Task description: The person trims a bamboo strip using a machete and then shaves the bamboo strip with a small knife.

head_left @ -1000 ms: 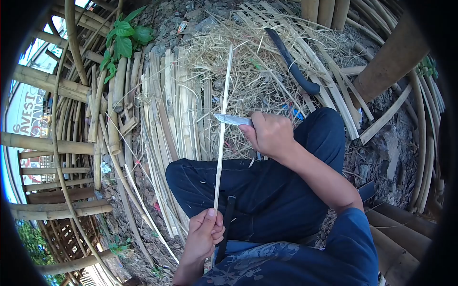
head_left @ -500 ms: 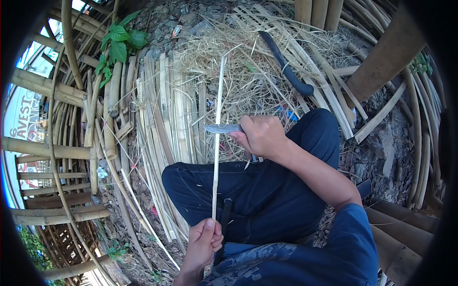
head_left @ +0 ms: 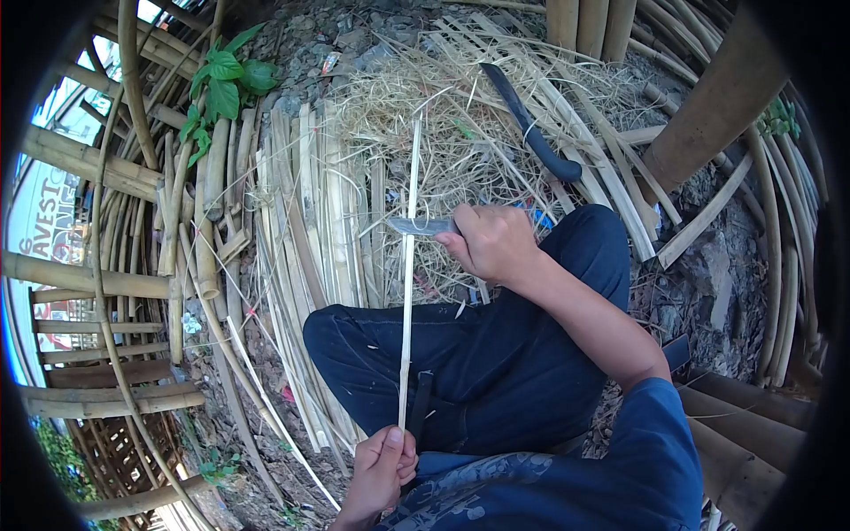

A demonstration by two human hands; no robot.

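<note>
My left hand [head_left: 385,462] is closed round the lower end of a thin bamboo strip [head_left: 407,336], which runs away from me over my lap. A knife [head_left: 421,227] sits in my right hand [head_left: 494,242], its handle hidden in the closed fingers. Its blade lies across the strip, touching it, with the tip pointing left. A thin curl of shaving shows at the blade. Past the blade, the strip's far end reaches over a heap of pale shavings [head_left: 478,150].
A machete [head_left: 524,119] with a dark handle lies on the shavings at the far right. Split bamboo slats [head_left: 332,212] lie side by side on the left. A thick bamboo post [head_left: 717,97] stands at right, and a bamboo frame [head_left: 97,274] borders the left.
My right hand and the knife have moved slightly away from me along the strip. The left hand has shifted a little toward me and to the right with the strip.
</note>
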